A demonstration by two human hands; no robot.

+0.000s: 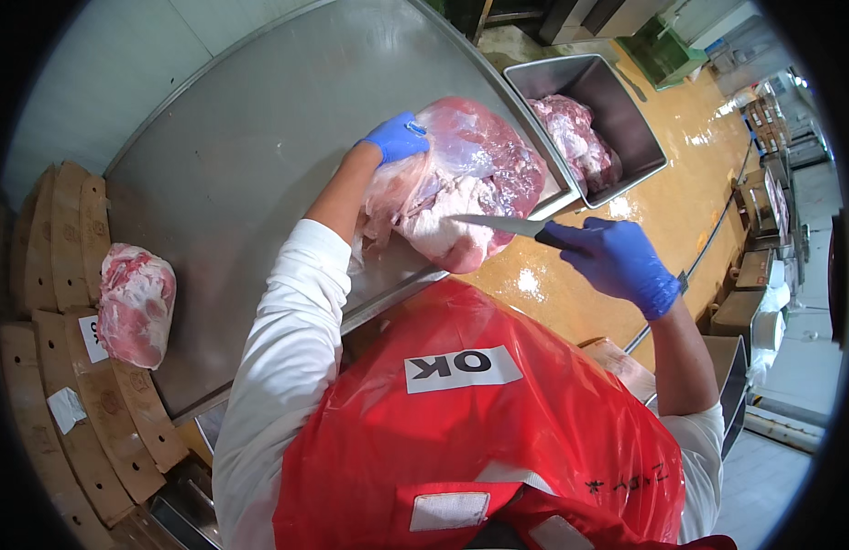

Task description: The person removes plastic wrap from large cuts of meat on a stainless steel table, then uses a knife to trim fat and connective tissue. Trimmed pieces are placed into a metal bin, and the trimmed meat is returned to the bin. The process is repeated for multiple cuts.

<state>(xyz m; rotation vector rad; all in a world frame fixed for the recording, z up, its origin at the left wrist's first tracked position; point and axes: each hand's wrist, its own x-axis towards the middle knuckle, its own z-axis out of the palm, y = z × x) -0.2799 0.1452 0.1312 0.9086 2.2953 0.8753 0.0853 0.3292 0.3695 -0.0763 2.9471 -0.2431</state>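
a large, glossy pink-red piece of raw meat point(511, 156) was rested on the grey metal desk's point(250, 137) edge. it was judged heavy, soft and slippery, best held by its pale membrane point(401, 183), gripped by the blue-gloved left hand point(399, 139). a black-handled steel knife point(498, 223) was clasped in the blue-gloved right hand point(621, 261).

The right hand point(621, 264) partly hides the knife handle point(550, 236); bottom edge crops the apron point(479, 431); upper-right clutter point(767, 121) too small to tell.

Meat point(484, 151) on table point(232, 183) | bin point(637, 128) right (meat pieces point(578, 142) inside) | boxes point(69, 234) left
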